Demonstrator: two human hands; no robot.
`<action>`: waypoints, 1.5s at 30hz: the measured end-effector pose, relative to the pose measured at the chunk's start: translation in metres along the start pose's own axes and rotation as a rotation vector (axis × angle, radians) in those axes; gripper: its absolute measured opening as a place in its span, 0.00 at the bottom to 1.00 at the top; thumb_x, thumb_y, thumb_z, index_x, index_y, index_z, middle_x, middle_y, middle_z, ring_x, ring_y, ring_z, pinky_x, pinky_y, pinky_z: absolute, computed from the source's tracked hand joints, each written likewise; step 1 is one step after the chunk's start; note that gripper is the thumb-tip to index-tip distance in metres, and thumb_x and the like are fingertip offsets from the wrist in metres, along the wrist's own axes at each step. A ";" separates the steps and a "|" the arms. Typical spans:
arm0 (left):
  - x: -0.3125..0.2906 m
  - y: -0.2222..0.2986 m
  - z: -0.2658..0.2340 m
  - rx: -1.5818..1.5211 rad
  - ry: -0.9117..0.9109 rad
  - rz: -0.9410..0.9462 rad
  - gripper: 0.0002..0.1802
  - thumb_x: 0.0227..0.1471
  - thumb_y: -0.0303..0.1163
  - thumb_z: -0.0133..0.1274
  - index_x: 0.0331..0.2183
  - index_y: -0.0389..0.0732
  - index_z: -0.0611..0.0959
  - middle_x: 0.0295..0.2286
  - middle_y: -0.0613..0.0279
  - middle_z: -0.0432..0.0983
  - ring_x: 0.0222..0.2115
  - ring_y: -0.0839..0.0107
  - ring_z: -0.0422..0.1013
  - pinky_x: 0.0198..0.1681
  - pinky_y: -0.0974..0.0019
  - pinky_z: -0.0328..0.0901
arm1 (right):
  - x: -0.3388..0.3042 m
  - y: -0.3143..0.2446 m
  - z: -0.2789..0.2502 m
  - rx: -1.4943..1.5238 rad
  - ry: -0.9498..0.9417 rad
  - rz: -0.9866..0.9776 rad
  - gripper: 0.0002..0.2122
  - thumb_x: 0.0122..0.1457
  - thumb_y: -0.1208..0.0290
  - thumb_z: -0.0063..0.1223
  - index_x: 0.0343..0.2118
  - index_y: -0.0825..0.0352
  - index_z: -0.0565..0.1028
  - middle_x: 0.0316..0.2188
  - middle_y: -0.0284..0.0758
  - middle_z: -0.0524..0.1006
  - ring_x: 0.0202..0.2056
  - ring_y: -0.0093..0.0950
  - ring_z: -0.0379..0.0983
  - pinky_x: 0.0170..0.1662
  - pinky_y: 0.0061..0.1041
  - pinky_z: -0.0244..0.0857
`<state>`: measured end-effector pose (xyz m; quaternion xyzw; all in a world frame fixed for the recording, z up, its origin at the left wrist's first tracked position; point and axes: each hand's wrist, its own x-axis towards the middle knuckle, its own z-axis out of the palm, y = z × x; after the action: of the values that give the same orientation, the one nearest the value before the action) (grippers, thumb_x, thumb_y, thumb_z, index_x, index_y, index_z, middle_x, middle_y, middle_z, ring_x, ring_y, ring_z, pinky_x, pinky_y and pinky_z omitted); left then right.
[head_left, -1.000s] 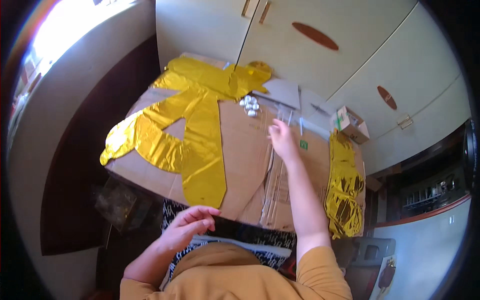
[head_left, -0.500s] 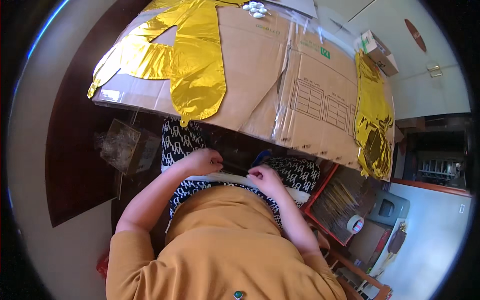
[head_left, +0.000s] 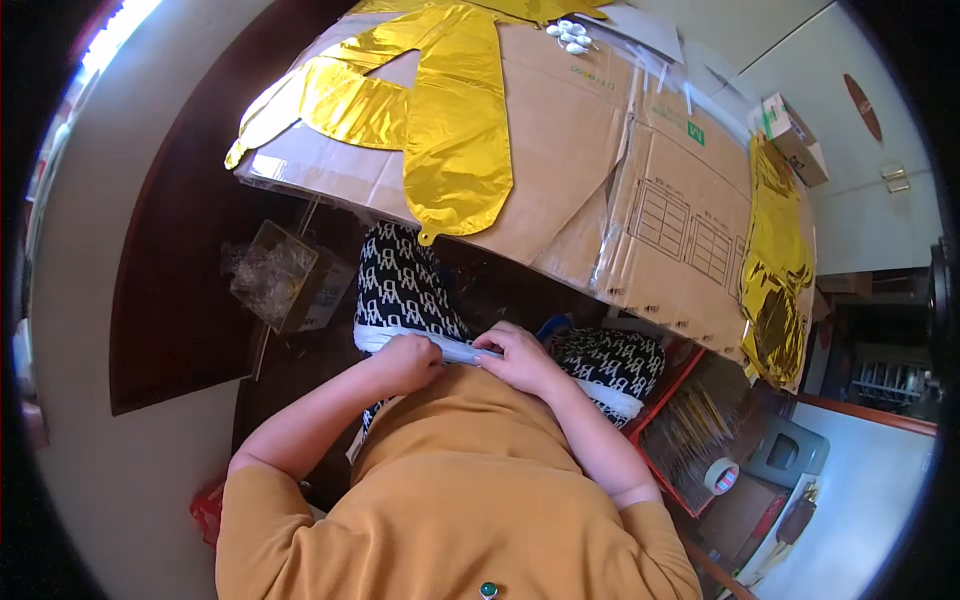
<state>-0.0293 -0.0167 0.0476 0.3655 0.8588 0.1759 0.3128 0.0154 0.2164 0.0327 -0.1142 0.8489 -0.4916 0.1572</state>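
Across my lap lies a long, narrow white strip, somewhat see-through and folded or rolled, perhaps plastic. My left hand is closed at its near edge, with the fingertips curled inward and partly hidden. My right hand rests over the strip, its fingers bent and pinching the material near the middle. Only a small gap separates the two hands. Past my knees, a flat gold foil balloon with a hole in its shape hangs slightly over the edge of the cardboard-covered work surface.
A crumpled gold foil sheet drapes over the cardboard's right end. White round pieces lie at the far edge, near a small box. Left of my legs stands an open carton. At right, a red-edged crate carries a tape roll.
Both hands have drawn closer to my body and to each other, and the white strip's middle has come up with them. The whole view has shifted slightly.
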 end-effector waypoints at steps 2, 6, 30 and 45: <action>-0.002 0.010 -0.027 -0.247 0.029 -0.017 0.11 0.43 0.35 0.58 0.28 0.38 0.84 0.22 0.51 0.77 0.25 0.57 0.74 0.32 0.60 0.69 | -0.001 -0.008 -0.010 0.021 0.000 0.036 0.09 0.49 0.70 0.58 0.34 0.66 0.77 0.30 0.36 0.74 0.34 0.30 0.72 0.38 0.28 0.67; -0.011 0.037 -0.097 -0.423 -0.102 -0.101 0.09 0.45 0.33 0.59 0.29 0.37 0.84 0.25 0.55 0.79 0.26 0.69 0.75 0.32 0.67 0.68 | -0.002 -0.030 -0.032 0.206 0.007 0.085 0.11 0.52 0.70 0.57 0.38 0.66 0.77 0.32 0.34 0.74 0.36 0.24 0.72 0.40 0.25 0.67; -0.010 0.080 -0.140 -0.405 0.144 0.292 0.12 0.45 0.32 0.59 0.31 0.34 0.82 0.24 0.53 0.75 0.26 0.59 0.74 0.28 0.62 0.68 | 0.002 -0.103 -0.072 0.717 -0.014 0.095 0.08 0.59 0.68 0.54 0.32 0.69 0.75 0.25 0.24 0.74 0.29 0.12 0.66 0.33 0.15 0.63; -0.005 0.158 -0.186 -0.390 0.332 0.378 0.28 0.42 0.34 0.63 0.47 0.36 0.75 0.36 0.53 0.76 0.26 0.65 0.74 0.32 0.65 0.70 | -0.078 -0.145 -0.138 0.269 0.381 0.010 0.04 0.53 0.75 0.58 0.27 0.68 0.76 0.19 0.25 0.71 0.21 0.12 0.63 0.25 0.14 0.59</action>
<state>-0.0685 0.0723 0.2714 0.4181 0.7652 0.4493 0.1945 0.0405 0.2826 0.2350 0.0069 0.7904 -0.6124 0.0102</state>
